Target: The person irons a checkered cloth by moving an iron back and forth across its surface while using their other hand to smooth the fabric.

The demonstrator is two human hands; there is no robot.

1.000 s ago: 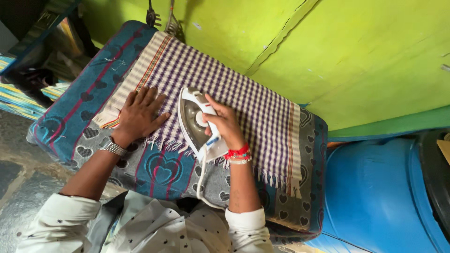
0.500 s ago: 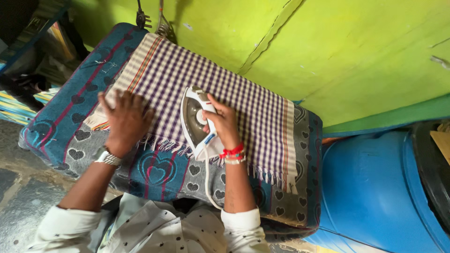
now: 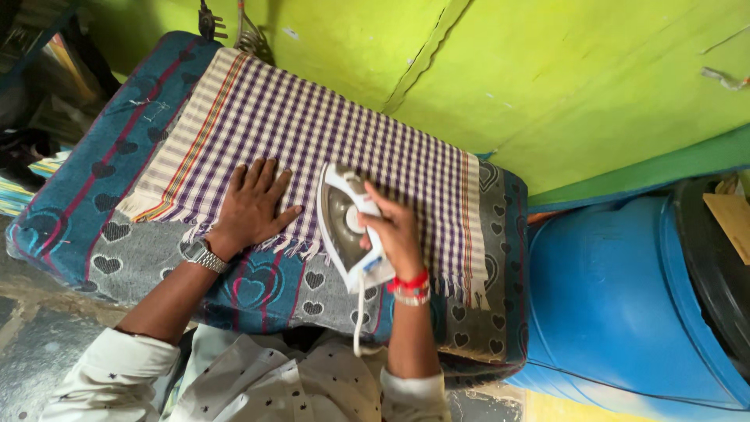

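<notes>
White shirt (image 3: pixel 258 383) with small dark specks, long sleeves pushed up toward elbows, cuffs bunched at near edge of view. Forearms bare. Left hand (image 3: pixel 254 205): metal watch (image 3: pixel 201 255) with linked silver band and dark face at wrist. Right hand (image 3: pixel 394 230): red thread band (image 3: pixel 409 283) at wrist, paler beaded bracelet just below it. No rings visible on fingers.

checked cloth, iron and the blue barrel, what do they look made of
Checked cloth: woven fabric, probably cotton, matte, with a loose fringe along its edge. Iron under the right hand: white body that looks plastic, smooth. Barrel: likely moulded plastic, with a soft sheen on its curve.
</notes>
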